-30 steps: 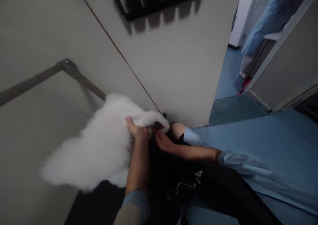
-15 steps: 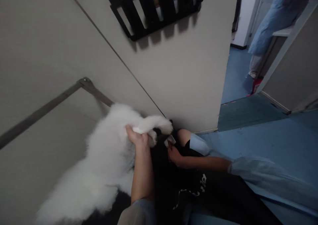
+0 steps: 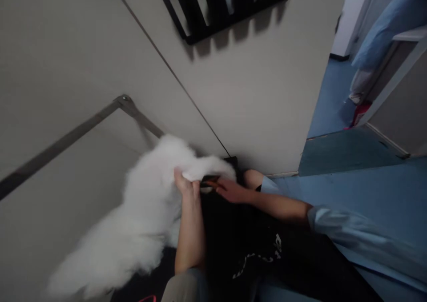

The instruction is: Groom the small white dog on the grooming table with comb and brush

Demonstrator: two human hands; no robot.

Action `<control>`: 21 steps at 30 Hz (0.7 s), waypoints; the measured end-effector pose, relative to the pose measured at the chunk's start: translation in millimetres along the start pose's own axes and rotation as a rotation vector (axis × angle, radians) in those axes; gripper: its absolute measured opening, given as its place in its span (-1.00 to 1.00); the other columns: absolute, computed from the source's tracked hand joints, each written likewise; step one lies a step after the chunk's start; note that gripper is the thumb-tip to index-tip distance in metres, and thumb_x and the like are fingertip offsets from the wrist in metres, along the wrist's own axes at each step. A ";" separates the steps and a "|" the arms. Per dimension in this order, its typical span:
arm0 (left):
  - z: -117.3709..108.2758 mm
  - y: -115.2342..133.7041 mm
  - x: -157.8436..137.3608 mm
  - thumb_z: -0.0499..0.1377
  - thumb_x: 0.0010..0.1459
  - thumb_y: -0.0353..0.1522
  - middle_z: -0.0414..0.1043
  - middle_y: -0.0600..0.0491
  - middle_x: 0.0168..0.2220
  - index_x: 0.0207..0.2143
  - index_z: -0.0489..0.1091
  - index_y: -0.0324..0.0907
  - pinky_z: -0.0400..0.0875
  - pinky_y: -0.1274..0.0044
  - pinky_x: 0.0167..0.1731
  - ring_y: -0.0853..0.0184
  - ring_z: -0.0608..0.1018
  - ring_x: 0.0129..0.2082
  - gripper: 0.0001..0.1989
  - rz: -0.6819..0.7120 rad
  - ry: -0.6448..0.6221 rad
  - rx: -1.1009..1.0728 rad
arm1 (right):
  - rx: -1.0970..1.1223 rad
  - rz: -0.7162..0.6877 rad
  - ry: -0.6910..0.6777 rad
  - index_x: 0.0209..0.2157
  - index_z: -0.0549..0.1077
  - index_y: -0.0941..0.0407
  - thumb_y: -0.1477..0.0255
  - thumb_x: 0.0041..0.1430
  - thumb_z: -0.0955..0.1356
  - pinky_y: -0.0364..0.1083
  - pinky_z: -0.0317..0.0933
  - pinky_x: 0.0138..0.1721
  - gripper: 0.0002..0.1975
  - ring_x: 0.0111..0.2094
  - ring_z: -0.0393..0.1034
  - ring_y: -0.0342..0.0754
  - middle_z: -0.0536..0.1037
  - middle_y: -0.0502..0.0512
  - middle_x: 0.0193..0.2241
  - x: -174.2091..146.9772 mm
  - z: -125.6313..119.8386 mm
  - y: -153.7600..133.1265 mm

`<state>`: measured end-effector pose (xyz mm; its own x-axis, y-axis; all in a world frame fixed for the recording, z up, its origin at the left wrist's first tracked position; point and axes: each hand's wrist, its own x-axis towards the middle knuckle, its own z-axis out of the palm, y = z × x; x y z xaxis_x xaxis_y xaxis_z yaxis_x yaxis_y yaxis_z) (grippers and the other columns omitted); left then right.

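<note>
A fluffy white dog (image 3: 143, 204) stretches from the lower left to the middle of the view, its head not clearly visible. My left hand (image 3: 185, 184) is closed around one of its legs, thumb on top, and the leg (image 3: 213, 163) extends to the right. In my right hand (image 3: 231, 190) is a grooming brush (image 3: 208, 183) with an orange-brown handle and a dark head. The brush is against the underside of the leg, close to my left fingers; its bristles are hidden.
A jointed metal arm (image 3: 125, 99) runs along the pale wall (image 3: 247, 97) behind the dog. Above hangs a black slotted rack (image 3: 216, 13). My black apron (image 3: 267, 253) covers my lap. Blue floor (image 3: 367, 182) and a doorway with a person's blue clothing (image 3: 390, 30) lie to the right.
My right hand has moved up and left, bringing the brush from beyond the paw onto the leg. My left hand keeps its hold. The view has shifted slightly.
</note>
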<state>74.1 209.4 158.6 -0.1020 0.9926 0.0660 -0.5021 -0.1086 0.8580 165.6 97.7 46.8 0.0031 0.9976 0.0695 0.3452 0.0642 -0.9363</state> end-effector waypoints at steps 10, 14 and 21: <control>-19.2 -2.7 -11.1 0.04 0.30 -0.38 0.57 0.00 -0.23 -0.17 0.44 -0.19 0.50 0.49 -0.01 0.33 0.60 -0.11 -0.81 -0.040 0.098 0.048 | -0.409 -0.049 -0.154 -0.11 0.56 0.16 0.38 0.37 0.21 -0.09 0.24 -0.16 -0.69 -0.14 0.50 0.05 0.62 0.24 -0.13 7.3 -68.3 -37.7; -21.8 -3.1 -13.5 0.05 0.29 -0.42 0.56 -0.03 -0.19 -0.18 0.44 -0.25 0.46 0.48 0.03 0.35 0.60 -0.13 -0.81 -0.048 0.110 0.056 | -0.532 0.097 -0.074 -0.17 0.58 0.25 0.40 0.39 0.15 -0.08 0.21 -0.24 -0.60 -0.19 0.51 0.08 0.63 0.34 -0.18 11.2 -89.0 -47.7; -29.4 -6.7 -16.2 0.06 0.28 -0.40 0.56 -0.03 -0.17 -0.25 0.43 -0.19 0.44 0.48 0.06 0.32 0.58 -0.04 -0.85 -0.062 0.096 0.091 | -0.589 -0.077 -0.254 -0.29 0.61 0.20 0.36 0.33 0.26 -0.15 0.10 -0.37 -0.68 -0.35 0.44 -0.06 0.62 0.19 -0.34 26.6 -107.8 -65.9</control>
<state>53.9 192.5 136.9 -0.1575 0.9870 -0.0336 -0.4306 -0.0380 0.9017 244.1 117.1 147.5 -0.2397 0.9706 -0.0220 0.7928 0.1826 -0.5815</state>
